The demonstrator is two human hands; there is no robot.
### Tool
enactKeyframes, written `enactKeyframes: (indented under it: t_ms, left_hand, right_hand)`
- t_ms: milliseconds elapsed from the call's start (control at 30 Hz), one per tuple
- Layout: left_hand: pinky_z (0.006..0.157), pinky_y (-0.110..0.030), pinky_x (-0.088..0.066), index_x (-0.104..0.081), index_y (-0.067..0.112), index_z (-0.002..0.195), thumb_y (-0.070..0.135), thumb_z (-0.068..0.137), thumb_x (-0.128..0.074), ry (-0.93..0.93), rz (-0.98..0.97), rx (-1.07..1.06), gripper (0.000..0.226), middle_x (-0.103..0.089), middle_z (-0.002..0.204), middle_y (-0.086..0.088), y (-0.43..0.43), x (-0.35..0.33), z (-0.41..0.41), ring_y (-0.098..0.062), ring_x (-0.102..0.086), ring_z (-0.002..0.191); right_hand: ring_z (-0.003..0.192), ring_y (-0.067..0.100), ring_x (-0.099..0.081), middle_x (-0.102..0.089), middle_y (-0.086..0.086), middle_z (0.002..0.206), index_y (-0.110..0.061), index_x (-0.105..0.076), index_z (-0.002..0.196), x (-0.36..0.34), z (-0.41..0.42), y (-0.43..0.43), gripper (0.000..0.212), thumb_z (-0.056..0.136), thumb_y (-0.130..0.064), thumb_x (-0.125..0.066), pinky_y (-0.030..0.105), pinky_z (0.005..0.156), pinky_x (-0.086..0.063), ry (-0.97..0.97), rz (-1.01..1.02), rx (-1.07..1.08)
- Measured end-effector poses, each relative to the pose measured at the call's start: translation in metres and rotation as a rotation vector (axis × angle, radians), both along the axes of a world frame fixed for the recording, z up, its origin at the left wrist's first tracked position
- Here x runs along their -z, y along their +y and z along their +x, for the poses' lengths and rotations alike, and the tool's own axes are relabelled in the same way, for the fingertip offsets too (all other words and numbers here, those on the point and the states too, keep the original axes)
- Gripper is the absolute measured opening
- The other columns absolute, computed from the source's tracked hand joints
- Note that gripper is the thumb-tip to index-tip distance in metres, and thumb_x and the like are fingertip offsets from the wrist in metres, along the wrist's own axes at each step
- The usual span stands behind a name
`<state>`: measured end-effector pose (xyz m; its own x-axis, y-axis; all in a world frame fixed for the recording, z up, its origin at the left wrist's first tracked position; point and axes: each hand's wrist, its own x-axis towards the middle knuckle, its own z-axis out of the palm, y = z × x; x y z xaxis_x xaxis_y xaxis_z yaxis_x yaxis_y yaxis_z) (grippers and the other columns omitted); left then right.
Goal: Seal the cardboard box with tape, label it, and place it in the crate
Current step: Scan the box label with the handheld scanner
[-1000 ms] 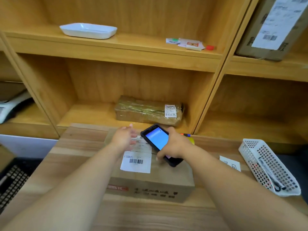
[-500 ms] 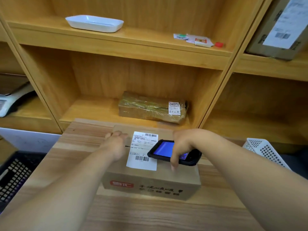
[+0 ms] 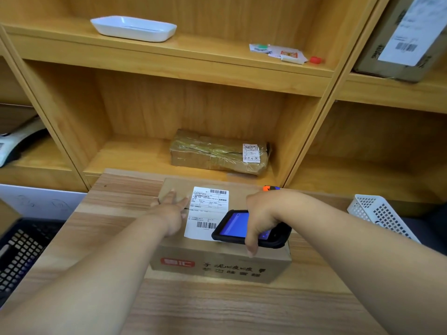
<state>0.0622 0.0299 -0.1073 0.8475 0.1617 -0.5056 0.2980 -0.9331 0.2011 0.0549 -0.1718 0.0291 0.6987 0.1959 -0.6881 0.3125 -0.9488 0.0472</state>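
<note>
Wood-grain tabletop (image 3: pixel 217 308) set before honey-coloured open shelving (image 3: pixel 169 66). Right hand (image 3: pixel 263 213) grips a black, rubber-edged handheld scanner (image 3: pixel 238 228) from above, fingers curled over its near edge. The lit blue screen faces up, and the scanner's left end overlaps the lower right corner of the label (image 3: pixel 208 209). Whether the scanner rests on the carton or hangs just above it cannot be told. Left hand (image 3: pixel 169 213) lies flat, fingers straight and slightly spread, on the top of the cardboard box (image 3: pixel 217 267), just left of the label.

The cardboard box is a low brown rectangular carton with a red logo and dark printed characters on its near face. It stands on the tabletop with its flaps closed. The label, a white rectangle bearing two barcodes, lies flat on its top. A black lattice crate (image 3: pixel 21 250) sits at lower left, beside the tabletop and apart from the cardboard box.

A white perforated basket (image 3: pixel 379 213) stands at the right. On the lower shelf lies a tape-wrapped parcel (image 3: pixel 212 153) with a small white sticker. On the upper shelf lie a glossy white oblong dish (image 3: pixel 133 29) and loose paper slips (image 3: pixel 278 52).

Compared with half a second earlier, the left hand's fingers have uncurled from a loose fist, and the scanner lies closer to the carton's near edge
</note>
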Motion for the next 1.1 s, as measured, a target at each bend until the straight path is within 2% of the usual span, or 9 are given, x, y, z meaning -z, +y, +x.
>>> enactKeyframes:
  t_ms: [133,300,700,933,1100]
  left_hand:
    - [0.120,-0.049,-0.007,0.000,0.044,0.150,0.018,0.103,-0.030,0.004,-0.003,-0.009,0.062,0.022,0.158,0.011,-0.002,-0.002,-0.002,-0.035,0.013,0.147]
    - [0.119,-0.052,-0.006,0.003,0.042,0.150,0.025,0.104,-0.028,0.005,0.000,0.009,0.058,0.023,0.158,0.010,-0.004,-0.004,-0.004,-0.036,0.014,0.147]
    - [0.120,-0.052,-0.004,0.001,0.039,0.151,0.027,0.104,-0.026,0.005,-0.010,0.011,0.056,0.022,0.159,0.006,-0.004,-0.004,-0.004,-0.037,0.017,0.146]
    - [0.120,-0.048,-0.004,0.000,0.037,0.152,0.030,0.104,-0.029,-0.005,-0.018,0.011,0.057,0.020,0.159,0.006,0.001,-0.003,-0.003,-0.035,0.014,0.147]
    - [0.121,-0.047,-0.006,-0.001,0.035,0.153,0.027,0.102,-0.032,-0.012,-0.011,-0.007,0.059,0.019,0.160,0.005,0.004,0.000,-0.003,-0.033,0.012,0.148]
  right_hand:
    - [0.068,0.019,-0.052,-0.051,-0.003,0.080,-0.014,-0.058,0.089,-0.001,-0.001,0.002,0.053,0.057,-0.047,-0.084,0.027,0.056,-0.041,-0.007,-0.008,-0.006]
    - [0.077,0.022,-0.056,-0.055,-0.001,0.090,-0.016,-0.056,0.086,0.000,-0.002,0.000,0.052,0.055,-0.046,-0.086,0.027,0.059,-0.044,0.030,-0.031,0.006]
    - [0.065,0.019,-0.050,-0.050,-0.002,0.079,-0.016,-0.055,0.079,-0.004,-0.006,-0.001,0.049,0.057,-0.048,-0.084,0.026,0.056,-0.040,-0.011,-0.015,-0.008]
    - [0.069,0.020,-0.053,-0.052,-0.003,0.080,-0.015,-0.057,0.079,-0.008,-0.006,-0.002,0.049,0.055,-0.048,-0.084,0.028,0.059,-0.042,0.004,-0.031,-0.023]
    - [0.063,0.019,-0.050,-0.051,-0.002,0.074,-0.016,-0.055,0.075,-0.015,-0.007,-0.003,0.044,0.059,-0.047,-0.082,0.026,0.055,-0.039,0.007,-0.039,-0.043]
